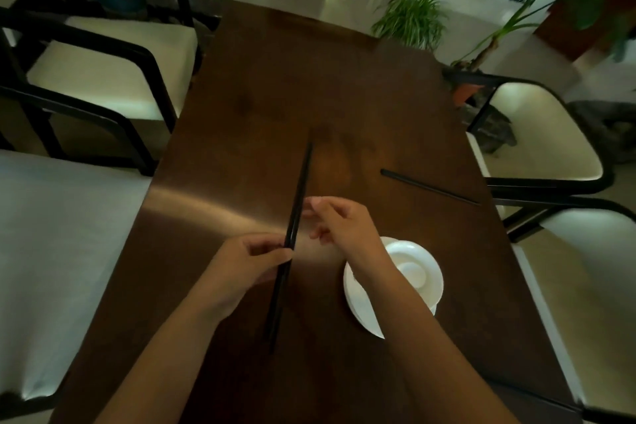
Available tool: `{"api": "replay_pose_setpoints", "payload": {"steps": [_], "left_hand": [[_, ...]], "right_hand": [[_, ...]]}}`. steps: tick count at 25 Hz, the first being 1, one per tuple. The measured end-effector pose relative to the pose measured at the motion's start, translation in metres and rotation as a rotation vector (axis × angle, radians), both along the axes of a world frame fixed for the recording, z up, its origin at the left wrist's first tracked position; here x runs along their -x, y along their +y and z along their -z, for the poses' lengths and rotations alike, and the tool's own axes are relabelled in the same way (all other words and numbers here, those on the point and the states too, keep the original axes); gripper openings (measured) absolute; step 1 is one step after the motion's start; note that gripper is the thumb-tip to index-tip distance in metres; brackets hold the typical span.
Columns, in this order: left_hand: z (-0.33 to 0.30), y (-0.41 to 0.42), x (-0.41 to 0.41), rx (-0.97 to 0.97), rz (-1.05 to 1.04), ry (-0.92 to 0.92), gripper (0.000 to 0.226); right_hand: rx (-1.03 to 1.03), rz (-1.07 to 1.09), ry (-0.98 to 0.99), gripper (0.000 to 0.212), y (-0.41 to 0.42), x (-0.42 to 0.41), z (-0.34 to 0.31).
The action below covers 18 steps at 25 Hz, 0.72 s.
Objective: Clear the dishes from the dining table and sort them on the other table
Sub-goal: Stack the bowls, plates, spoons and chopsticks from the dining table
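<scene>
Since the left hand pinches the black chopsticks only near mid-length, thumb and fingers clamped on the pair, they could splay or one could slip out if the grip eases. Right hand is just right of them, fingers loosely curled and apart, holding nothing; its forearm crosses the white dishes, so a careless pull-back could knock them. Chopsticks: thin, glossy, parallel, tilted, just left of the dishes. Second pair lies beyond the dishes on the table.

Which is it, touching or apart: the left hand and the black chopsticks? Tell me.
Touching. The head view shows the left hand pinching the black chopsticks between thumb and fingers.
</scene>
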<state>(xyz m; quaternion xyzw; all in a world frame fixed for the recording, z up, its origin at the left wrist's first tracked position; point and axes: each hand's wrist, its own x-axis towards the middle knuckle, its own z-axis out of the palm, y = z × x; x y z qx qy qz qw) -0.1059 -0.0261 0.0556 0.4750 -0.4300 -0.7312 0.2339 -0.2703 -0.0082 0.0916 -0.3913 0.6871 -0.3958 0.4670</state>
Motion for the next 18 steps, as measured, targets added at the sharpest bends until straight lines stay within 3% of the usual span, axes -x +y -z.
{"api": "replay_pose_setpoints", "payload": {"steps": [8, 18], "left_hand": [[-0.042, 0.012, 0.104, 0.029, 0.305, 0.223, 0.019], [-0.035, 0.043, 0.211, 0.015, 0.502, 0.204, 0.014]], "right_hand": [[0.190, 0.263, -0.093, 0.014, 0.044, 0.077, -0.052], [0.259, 0.431, -0.085, 0.013, 0.088, 0.176, -0.046]]}}
